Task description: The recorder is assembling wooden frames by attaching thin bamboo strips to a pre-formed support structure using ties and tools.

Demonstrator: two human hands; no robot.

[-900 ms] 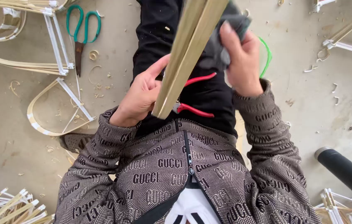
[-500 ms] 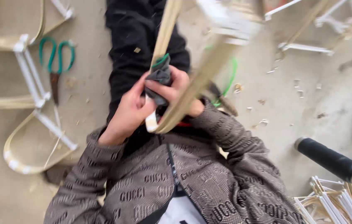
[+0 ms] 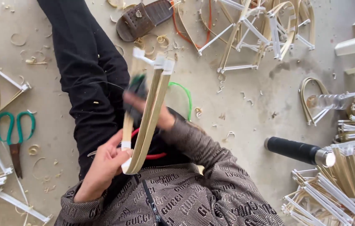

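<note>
Over dusty concrete, both hands' fingers clamp a smooth bent bamboo frame (image 3: 146, 117).

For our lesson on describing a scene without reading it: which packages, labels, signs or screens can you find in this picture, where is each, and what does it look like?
No packages, signs or screens show.
Jacket: worn by the person, bottom centre; grey-brown fabric covered in a repeating pattern of small lettering.
White tape bands: wrapped round the top of the bent bamboo frame that both hands hold; plain, unprinted.

Single head-worn view, steeply downward, close over lap and littered floor (image 3: 244, 104)
</note>
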